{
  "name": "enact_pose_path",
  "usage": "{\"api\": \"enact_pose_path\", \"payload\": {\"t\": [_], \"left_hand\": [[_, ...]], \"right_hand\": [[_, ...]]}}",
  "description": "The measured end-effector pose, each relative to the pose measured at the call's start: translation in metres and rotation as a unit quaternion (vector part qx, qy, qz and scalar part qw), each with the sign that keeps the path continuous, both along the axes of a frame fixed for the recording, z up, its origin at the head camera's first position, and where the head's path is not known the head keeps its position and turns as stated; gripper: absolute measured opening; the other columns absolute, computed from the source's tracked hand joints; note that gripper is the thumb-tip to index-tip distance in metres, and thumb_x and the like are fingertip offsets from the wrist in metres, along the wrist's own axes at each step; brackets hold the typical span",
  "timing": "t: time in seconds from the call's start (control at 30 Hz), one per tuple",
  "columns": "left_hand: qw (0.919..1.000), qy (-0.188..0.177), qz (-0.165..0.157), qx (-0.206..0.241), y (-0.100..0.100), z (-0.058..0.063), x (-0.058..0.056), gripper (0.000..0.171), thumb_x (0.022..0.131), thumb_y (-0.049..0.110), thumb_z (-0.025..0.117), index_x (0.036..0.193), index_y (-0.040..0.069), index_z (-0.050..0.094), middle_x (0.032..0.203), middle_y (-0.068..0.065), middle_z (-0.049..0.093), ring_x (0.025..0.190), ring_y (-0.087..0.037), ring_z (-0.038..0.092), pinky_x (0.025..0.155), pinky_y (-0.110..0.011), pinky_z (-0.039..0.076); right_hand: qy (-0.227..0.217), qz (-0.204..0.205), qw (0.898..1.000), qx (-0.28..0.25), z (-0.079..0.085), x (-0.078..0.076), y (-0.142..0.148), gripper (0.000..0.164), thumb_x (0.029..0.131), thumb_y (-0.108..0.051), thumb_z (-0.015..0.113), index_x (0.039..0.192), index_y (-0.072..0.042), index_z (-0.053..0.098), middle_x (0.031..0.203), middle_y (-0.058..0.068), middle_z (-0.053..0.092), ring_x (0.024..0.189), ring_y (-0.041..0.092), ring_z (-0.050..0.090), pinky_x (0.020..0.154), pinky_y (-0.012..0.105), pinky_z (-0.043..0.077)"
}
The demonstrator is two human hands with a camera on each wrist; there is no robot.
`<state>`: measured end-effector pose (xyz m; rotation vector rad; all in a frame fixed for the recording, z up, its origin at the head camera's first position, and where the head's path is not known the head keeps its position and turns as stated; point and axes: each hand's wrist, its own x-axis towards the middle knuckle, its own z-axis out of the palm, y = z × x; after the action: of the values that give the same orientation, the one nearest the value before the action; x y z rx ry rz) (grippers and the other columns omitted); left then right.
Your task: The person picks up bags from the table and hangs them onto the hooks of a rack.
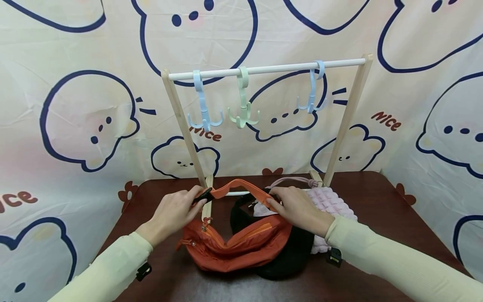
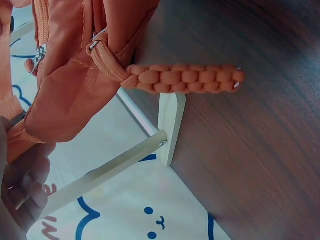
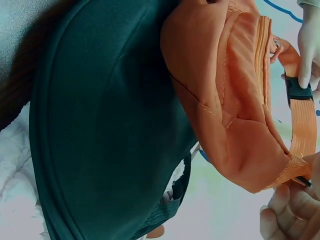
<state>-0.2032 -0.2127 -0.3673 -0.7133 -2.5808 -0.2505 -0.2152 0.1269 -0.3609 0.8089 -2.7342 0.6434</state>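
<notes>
An orange waist bag with zips hangs between both hands, low over the table. My left hand pinches its strap at the black buckle. With curled fingers, my right hand grips the strap where it joins the bag's other end. The right wrist view shows these fingers at the orange webbing. A braided orange zip pull dangles from the bag in the left wrist view. Behind the bag lies a black fabric piece with a rounded, piped edge, partly covered.
A pink puffy bag with a drawstring cord lies at the right. Behind stands a wooden rack with a white rail. On it hang a blue hook, a green hook and another blue hook. Patterned cloth backs the brown table.
</notes>
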Motion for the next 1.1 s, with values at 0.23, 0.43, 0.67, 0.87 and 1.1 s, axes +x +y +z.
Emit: {"api": "enact_pose_path", "payload": {"t": [0.23, 0.43, 0.67, 0.87, 1.1], "left_hand": [[1.0000, 0.006, 0.002, -0.001, 0.000, 0.004, 0.002, 0.025, 0.095, 0.029, 0.070, 0.114, 0.013, 0.064, 0.067, 0.006, 0.061, 0.054, -0.003, 0.045, 0.049, -0.024, 0.038], [0.9999, 0.013, 0.003, 0.003, 0.000, 0.008, 0.003, 0.024, 0.095, 0.028, 0.070, 0.113, 0.014, 0.064, 0.066, 0.007, 0.060, 0.053, -0.003, 0.044, 0.049, -0.023, 0.037], [0.9999, 0.017, 0.000, 0.004, 0.001, 0.010, 0.003, 0.024, 0.095, 0.028, 0.070, 0.113, 0.013, 0.064, 0.066, 0.008, 0.060, 0.053, -0.003, 0.045, 0.049, -0.024, 0.038], [0.9993, 0.038, 0.000, 0.002, 0.001, 0.011, 0.003, 0.023, 0.095, 0.027, 0.071, 0.112, 0.013, 0.064, 0.065, 0.006, 0.060, 0.052, -0.006, 0.046, 0.047, -0.026, 0.039], [0.9989, 0.047, -0.001, 0.008, 0.000, 0.014, 0.004, 0.024, 0.094, 0.025, 0.072, 0.112, 0.012, 0.064, 0.063, 0.006, 0.059, 0.050, -0.005, 0.044, 0.046, -0.025, 0.036]], "right_hand": [[0.020, 0.005, 1.000, -0.003, 0.001, 0.001, -0.001, 0.011, 0.096, -0.024, 0.069, 0.094, -0.013, 0.070, 0.065, -0.008, 0.056, 0.051, 0.002, 0.042, 0.047, 0.021, 0.032], [0.035, 0.008, 0.999, 0.000, 0.004, 0.002, -0.003, 0.013, 0.097, -0.025, 0.069, 0.099, -0.012, 0.071, 0.065, -0.008, 0.056, 0.053, 0.003, 0.042, 0.047, 0.020, 0.032], [0.046, -0.001, 0.999, 0.005, 0.007, 0.004, -0.005, 0.016, 0.096, -0.026, 0.070, 0.101, -0.011, 0.074, 0.067, -0.006, 0.059, 0.054, 0.004, 0.043, 0.048, 0.021, 0.032], [0.056, 0.003, 0.998, 0.002, 0.009, 0.004, -0.007, 0.016, 0.096, -0.026, 0.070, 0.099, -0.010, 0.074, 0.068, -0.004, 0.061, 0.056, 0.005, 0.044, 0.048, 0.022, 0.033], [0.062, 0.004, 0.998, -0.010, 0.012, 0.005, -0.008, 0.013, 0.096, -0.025, 0.070, 0.090, -0.014, 0.072, 0.068, -0.006, 0.059, 0.057, 0.005, 0.045, 0.050, 0.022, 0.034]]}}
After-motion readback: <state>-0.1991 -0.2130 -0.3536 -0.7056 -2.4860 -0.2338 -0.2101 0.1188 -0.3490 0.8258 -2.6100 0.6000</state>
